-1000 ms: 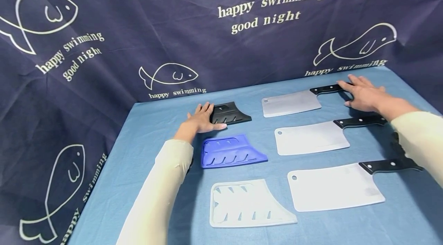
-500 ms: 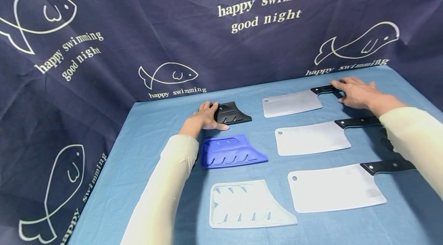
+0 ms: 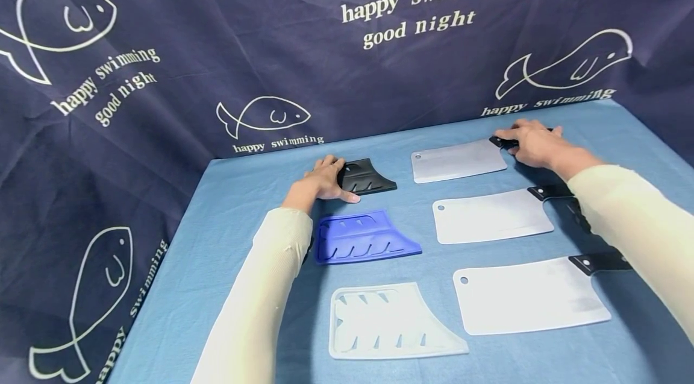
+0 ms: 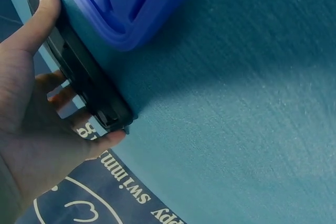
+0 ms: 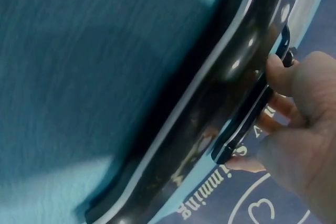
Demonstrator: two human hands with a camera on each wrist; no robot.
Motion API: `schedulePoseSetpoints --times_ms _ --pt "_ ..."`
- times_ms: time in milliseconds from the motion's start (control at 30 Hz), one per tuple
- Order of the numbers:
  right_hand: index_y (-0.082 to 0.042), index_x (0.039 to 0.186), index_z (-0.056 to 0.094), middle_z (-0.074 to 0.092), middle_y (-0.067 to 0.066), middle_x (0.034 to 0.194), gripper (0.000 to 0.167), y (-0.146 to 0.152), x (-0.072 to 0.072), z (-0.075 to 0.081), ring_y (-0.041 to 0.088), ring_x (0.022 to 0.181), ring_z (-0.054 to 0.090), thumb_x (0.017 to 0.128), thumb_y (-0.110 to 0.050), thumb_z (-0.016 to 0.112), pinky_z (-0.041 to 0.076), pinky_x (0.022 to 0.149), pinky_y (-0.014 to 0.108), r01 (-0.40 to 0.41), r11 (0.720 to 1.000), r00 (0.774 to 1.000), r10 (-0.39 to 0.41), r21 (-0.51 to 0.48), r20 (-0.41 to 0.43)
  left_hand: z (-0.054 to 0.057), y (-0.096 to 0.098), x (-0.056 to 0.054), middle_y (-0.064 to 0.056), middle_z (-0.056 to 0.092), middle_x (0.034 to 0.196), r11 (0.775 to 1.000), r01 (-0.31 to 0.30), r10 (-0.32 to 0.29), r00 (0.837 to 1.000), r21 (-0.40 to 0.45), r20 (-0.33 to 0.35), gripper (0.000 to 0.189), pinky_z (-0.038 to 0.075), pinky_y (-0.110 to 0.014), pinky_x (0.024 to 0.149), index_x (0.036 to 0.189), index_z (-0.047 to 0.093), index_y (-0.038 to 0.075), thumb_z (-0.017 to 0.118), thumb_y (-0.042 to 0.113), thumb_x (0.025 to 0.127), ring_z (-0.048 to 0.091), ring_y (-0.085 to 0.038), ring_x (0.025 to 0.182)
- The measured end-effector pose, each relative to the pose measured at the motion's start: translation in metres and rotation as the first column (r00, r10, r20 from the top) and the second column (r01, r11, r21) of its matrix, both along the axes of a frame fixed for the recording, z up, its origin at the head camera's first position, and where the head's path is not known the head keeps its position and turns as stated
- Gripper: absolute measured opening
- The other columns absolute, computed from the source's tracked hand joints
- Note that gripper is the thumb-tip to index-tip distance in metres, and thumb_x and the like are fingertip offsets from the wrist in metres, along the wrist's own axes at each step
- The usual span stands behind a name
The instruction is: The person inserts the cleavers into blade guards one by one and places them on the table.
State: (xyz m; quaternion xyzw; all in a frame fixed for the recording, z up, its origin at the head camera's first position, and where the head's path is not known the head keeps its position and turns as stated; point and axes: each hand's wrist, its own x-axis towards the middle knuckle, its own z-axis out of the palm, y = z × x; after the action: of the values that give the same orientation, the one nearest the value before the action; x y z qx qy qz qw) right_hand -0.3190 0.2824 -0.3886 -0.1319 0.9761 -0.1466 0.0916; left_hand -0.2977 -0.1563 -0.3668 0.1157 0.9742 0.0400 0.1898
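On the far part of the table lies a black plastic blade guard [image 3: 365, 178]. My left hand [image 3: 325, 178] holds its left end, the thumb along the near edge and the fingers at the far side; the left wrist view shows thumb and fingertips on either side of the guard [image 4: 86, 77]. To the right, a cleaver [image 3: 458, 161] with a shiny blade lies flat, its blade pointing left. My right hand [image 3: 537, 143] grips its black handle, covering most of it. In the right wrist view thumb and fingers close around that handle [image 5: 244, 119].
Nearer lie a blue blade guard [image 3: 365, 238] and a whitish one [image 3: 390, 321]. Beside them rest a middle cleaver [image 3: 490, 216] and a near cleaver [image 3: 528, 296], handles rightward under my right sleeve. A dark printed cloth [image 3: 434, 82] hangs behind the blue table [image 3: 249, 191].
My right hand has slid left along the far cleaver's handle and closed on it. My left hand has shifted slightly right onto the black blade guard and drawn its fingers in.
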Motion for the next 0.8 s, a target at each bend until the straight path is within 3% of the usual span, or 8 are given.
schedulePoseSetpoints --times_ms 133,400,633,800 --pt "-0.007 0.139 0.049 0.035 0.029 0.130 0.047 0.000 0.000 0.000 0.054 0.120 0.027 0.093 -0.006 0.056 0.014 0.087 0.073 0.058 0.996 0.998 -0.059 -0.063 -0.015 0.001 0.000 -0.001 -0.005 0.017 0.156 1.000 0.003 -0.003 1.000 0.018 -0.008 0.111 0.023 -0.062 0.107 0.154 0.019 0.017 0.075 0.062 0.070 0.018 -0.030 0.142" --pt "-0.008 0.132 0.057 0.028 0.032 0.141 0.040 0.000 0.001 -0.001 0.053 0.126 0.023 0.092 -0.008 0.059 0.002 0.092 0.080 0.112 0.989 0.993 -0.116 -0.094 -0.033 0.002 -0.001 -0.001 -0.003 0.021 0.155 0.999 -0.004 0.005 0.999 0.047 -0.036 0.109 0.023 -0.065 0.105 0.152 0.028 0.019 0.078 0.062 0.066 0.021 -0.028 0.139" --pt "-0.006 0.128 0.060 0.044 0.027 0.125 0.040 -0.004 0.006 -0.004 0.047 0.111 0.040 0.088 0.000 0.060 0.013 0.086 0.078 0.068 0.997 0.988 -0.073 -0.036 -0.139 -0.004 -0.002 -0.002 -0.004 0.026 0.151 0.999 -0.009 0.013 0.997 0.053 -0.077 0.110 0.026 -0.066 0.101 0.150 0.032 0.017 0.079 0.063 0.063 0.025 -0.027 0.135" --pt "-0.004 0.131 0.057 0.043 0.027 0.129 0.048 -0.005 0.010 -0.003 0.044 0.110 0.038 0.085 0.008 0.055 0.014 0.086 0.077 0.063 0.998 0.984 -0.064 -0.006 -0.169 -0.007 -0.003 0.000 -0.006 0.030 0.148 0.997 -0.017 0.025 0.995 0.078 -0.101 0.110 0.028 -0.066 0.099 0.149 0.034 0.015 0.080 0.064 0.062 0.027 -0.028 0.132"
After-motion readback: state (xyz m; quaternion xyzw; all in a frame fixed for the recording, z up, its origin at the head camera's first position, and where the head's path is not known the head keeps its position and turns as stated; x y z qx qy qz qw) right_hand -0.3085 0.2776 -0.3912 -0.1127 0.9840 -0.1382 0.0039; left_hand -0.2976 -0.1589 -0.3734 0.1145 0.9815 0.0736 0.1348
